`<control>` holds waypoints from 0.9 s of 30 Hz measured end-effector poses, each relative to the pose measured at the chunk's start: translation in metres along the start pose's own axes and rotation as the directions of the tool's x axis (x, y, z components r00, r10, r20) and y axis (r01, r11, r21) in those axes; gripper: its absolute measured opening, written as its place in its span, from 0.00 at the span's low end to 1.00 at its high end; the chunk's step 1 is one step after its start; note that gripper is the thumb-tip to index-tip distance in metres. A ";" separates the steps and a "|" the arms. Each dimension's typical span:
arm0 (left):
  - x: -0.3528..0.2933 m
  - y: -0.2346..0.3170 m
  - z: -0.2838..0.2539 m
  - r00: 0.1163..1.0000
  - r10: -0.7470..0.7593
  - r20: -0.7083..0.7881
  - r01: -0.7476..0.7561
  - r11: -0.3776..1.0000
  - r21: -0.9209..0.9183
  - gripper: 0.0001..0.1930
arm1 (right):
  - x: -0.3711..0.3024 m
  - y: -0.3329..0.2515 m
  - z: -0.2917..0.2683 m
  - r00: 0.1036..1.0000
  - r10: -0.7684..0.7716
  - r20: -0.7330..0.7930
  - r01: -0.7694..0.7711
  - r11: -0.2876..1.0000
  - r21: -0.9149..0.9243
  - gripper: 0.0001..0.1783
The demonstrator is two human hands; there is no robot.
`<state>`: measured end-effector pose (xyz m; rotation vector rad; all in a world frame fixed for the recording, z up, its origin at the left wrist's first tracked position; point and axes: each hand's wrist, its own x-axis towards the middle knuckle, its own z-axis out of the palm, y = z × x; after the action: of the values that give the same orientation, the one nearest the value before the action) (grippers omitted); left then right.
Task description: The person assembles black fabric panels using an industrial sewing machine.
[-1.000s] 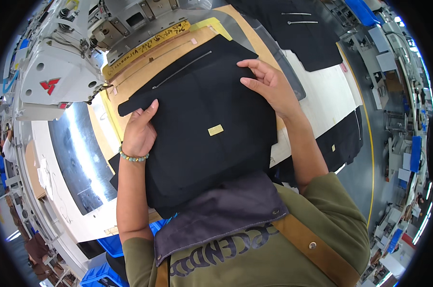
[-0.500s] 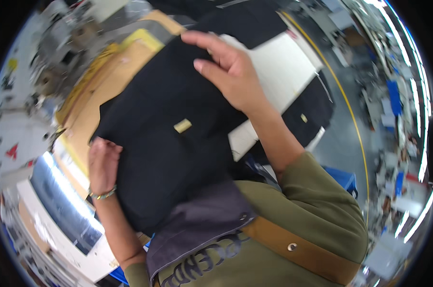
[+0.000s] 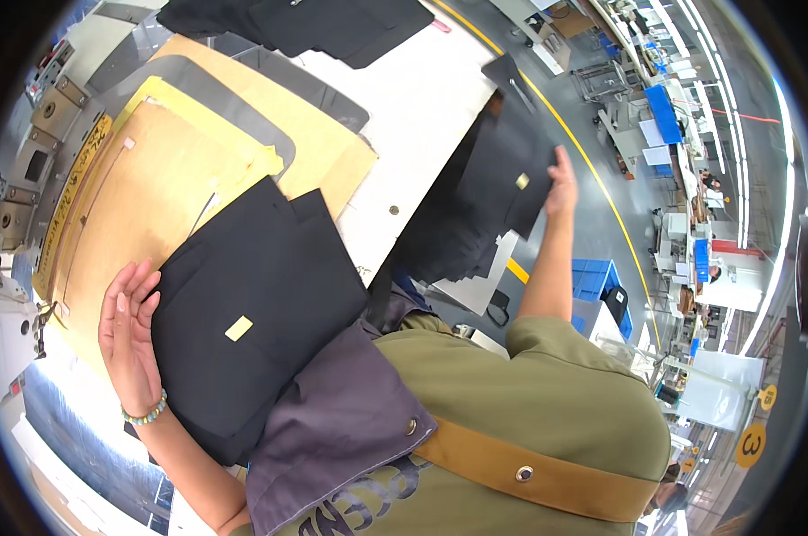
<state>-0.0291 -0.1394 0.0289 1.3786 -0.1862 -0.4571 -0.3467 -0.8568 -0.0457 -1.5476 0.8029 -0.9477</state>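
Note:
My left hand (image 3: 131,344), with a beaded bracelet at its wrist, is open, its fingers stretched out along the left edge of a stack of black fabric pieces (image 3: 305,268). A small pale yellow label (image 3: 238,329) lies on the top piece. Out to the right, my right hand (image 3: 560,186) has its fingers extended beside the outer edge of another batch of black fabric (image 3: 480,192), which hangs past the table's edge. That fabric also bears a small yellow label (image 3: 522,181). Whether the right palm touches it cannot be made out.
A wooden template board (image 3: 145,179) with yellow taped edges lies at left beside a sewing machine (image 3: 11,322). More black fabric (image 3: 332,27) sits at the far side of the white table (image 3: 413,98). A blue crate (image 3: 596,279) stands on the floor at right, near a yellow floor line (image 3: 591,174).
My right hand has gone from above the middle black fabric out to the right-hand batch. My left hand sits lower and further left. The view has shifted, baring more of the template board and table.

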 end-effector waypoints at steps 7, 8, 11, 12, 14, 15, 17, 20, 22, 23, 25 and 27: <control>0.000 -0.004 -0.011 0.999 -0.019 -0.043 0.012 0.990 -0.143 0.25 | -0.028 0.066 0.044 0.966 0.083 -0.243 -0.085 0.996 0.004 0.42; 0.000 -0.004 -0.012 0.999 -0.014 -0.038 0.008 0.990 -0.142 0.25 | -0.024 0.064 0.049 0.943 0.032 -0.330 -0.031 0.999 0.010 0.43; -0.007 -0.002 -0.016 0.997 -0.028 -0.074 0.017 0.991 -0.136 0.25 | -0.016 0.056 0.076 0.920 0.036 -0.390 -0.037 0.999 0.005 0.42; -0.007 -0.002 -0.015 0.998 -0.021 -0.057 0.012 0.990 -0.142 0.25 | -0.011 0.059 0.072 0.919 0.030 -0.393 -0.031 1.000 0.002 0.42; -0.001 -0.006 -0.012 1.000 -0.017 -0.025 0.013 0.986 -0.167 0.25 | 0.000 0.071 0.052 0.903 -0.066 -0.424 -0.074 0.949 -0.305 0.39; 0.001 -0.008 -0.011 1.000 -0.016 -0.017 0.013 0.986 -0.168 0.25 | 0.002 0.080 0.047 0.902 -0.073 -0.425 -0.071 0.948 -0.312 0.39; 0.003 -0.010 -0.012 1.000 -0.013 -0.004 0.013 0.984 -0.177 0.25 | 0.005 0.084 0.040 0.880 0.013 -0.475 -0.196 0.920 -0.339 0.37; -0.001 -0.010 -0.020 0.999 -0.025 0.039 0.030 0.990 -0.141 0.27 | -0.008 0.075 0.061 0.894 0.083 -0.440 -0.312 0.820 -0.480 0.34; -0.006 -0.006 -0.020 1.000 -0.020 0.021 0.023 0.991 -0.134 0.27 | -0.016 0.054 0.083 0.910 0.119 -0.397 -0.363 0.693 -0.623 0.35; -0.006 -0.005 -0.019 1.000 -0.025 0.018 0.027 0.991 -0.132 0.27 | -0.022 0.040 0.097 0.882 0.055 -0.467 -0.411 0.573 -0.709 0.36; -0.004 -0.006 -0.016 1.000 -0.020 0.003 0.020 0.995 -0.101 0.26 | -0.027 0.032 0.108 0.852 -0.033 -0.522 -0.459 0.434 -0.775 0.37; -0.004 -0.005 -0.013 1.000 -0.028 -0.013 0.027 0.995 -0.096 0.25 | -0.023 0.031 0.122 0.895 -0.354 -0.270 -0.157 0.317 -0.935 0.38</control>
<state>-0.0281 -0.1266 0.0223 1.2911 -0.1323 -0.4734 -0.2483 -0.7878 -0.0898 -2.4736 1.8713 -0.9538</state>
